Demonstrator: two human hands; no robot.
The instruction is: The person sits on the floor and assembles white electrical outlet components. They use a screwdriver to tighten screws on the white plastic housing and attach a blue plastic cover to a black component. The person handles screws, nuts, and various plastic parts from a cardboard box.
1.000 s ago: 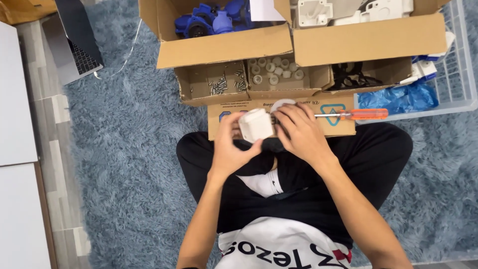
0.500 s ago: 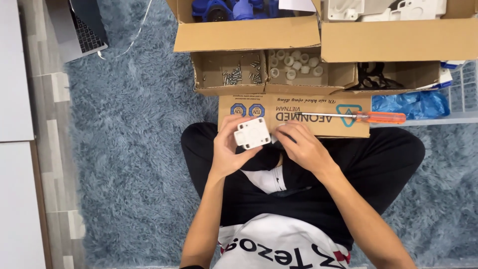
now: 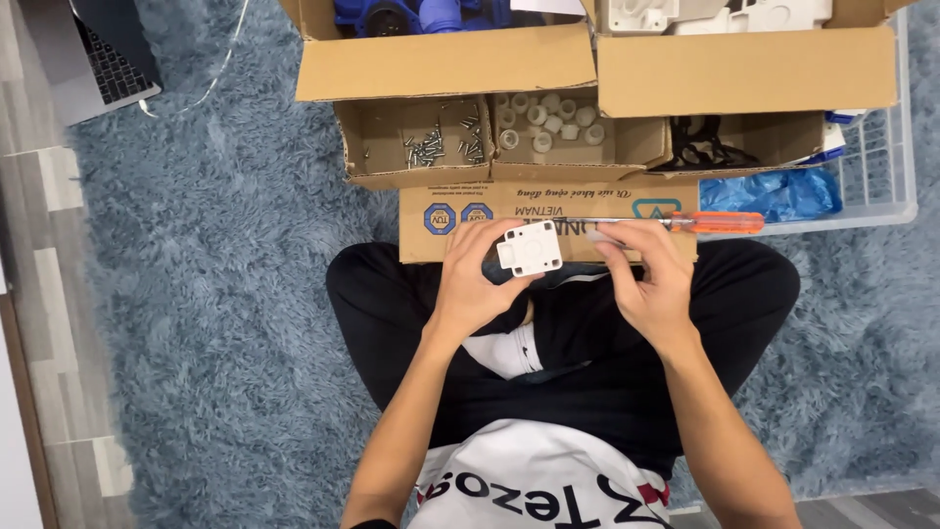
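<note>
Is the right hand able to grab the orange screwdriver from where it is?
Probably yes. The right hand sits just below the orange screwdriver, which lies in the open on the cardboard flap with nothing between them. The left hand holds the white part.
</note>
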